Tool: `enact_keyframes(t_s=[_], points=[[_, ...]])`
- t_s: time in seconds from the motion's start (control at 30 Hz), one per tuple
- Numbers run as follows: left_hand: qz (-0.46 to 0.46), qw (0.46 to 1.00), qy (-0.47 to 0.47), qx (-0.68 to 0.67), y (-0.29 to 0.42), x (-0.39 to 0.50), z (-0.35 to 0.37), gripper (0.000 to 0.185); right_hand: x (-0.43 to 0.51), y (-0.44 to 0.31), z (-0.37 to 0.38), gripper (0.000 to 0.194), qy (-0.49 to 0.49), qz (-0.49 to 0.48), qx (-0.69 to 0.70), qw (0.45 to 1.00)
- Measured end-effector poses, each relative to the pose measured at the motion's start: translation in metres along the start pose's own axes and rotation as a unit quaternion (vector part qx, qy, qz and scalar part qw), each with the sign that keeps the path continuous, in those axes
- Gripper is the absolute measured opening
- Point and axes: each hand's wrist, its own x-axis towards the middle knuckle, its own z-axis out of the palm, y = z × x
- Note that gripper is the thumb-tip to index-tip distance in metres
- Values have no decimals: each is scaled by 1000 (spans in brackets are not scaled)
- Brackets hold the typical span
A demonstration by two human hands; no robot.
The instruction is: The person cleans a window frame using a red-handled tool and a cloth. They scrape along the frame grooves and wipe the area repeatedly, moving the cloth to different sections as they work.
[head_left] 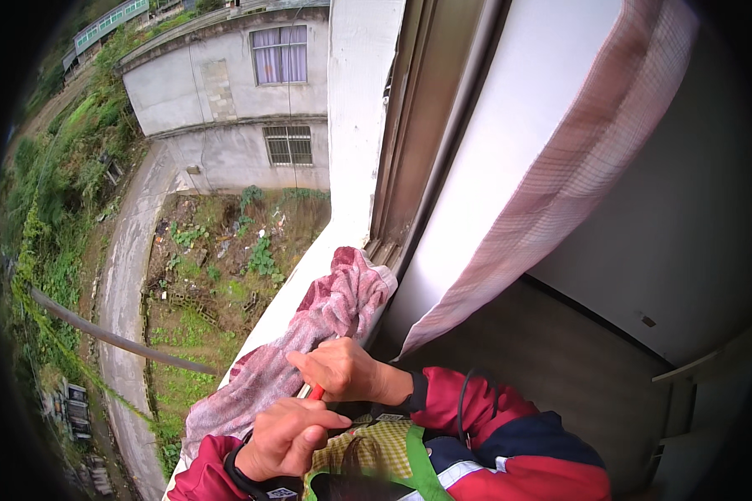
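A pink and dark red patterned towel [276, 376] lies bunched along the white window ledge. My right hand [346, 371] is curled over it, closed around a slim red object [316, 392] that looks like a handle; most of it is hidden. Just below and to the left, my left hand [285, 438] is held close to the red object's lower end, its fingers bent and one finger pointing right. Whether it also grips the object cannot be made out. The towel's far end rests against the track of a brown metal window frame [413, 144].
A pink checked curtain [558, 169] hangs at the right, over a dark floor [514, 332]. Beyond the ledge at the left is a drop to a concrete path [122, 275], a weedy plot and a grey building [225, 94]. A curved pipe [119, 341] crosses outside.
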Motion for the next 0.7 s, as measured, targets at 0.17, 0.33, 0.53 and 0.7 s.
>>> enact_keyframes(t_s=[0.17,0.33,0.53,0.7], points=[[56,998,14,38,-12,4,1,39,0,3,2,47,39,11,5,999],[28,992,-122,20,-9,-10,-26,19,-1,-11,18,45,52,6,-82,995],[41,979,-135,144,-66,3,-21,7,-14,43,2,33,27,9,-175,984],[72,980,-115,143,-116,55,13,7,-17,105,-42,35,38,20,-141,989]])
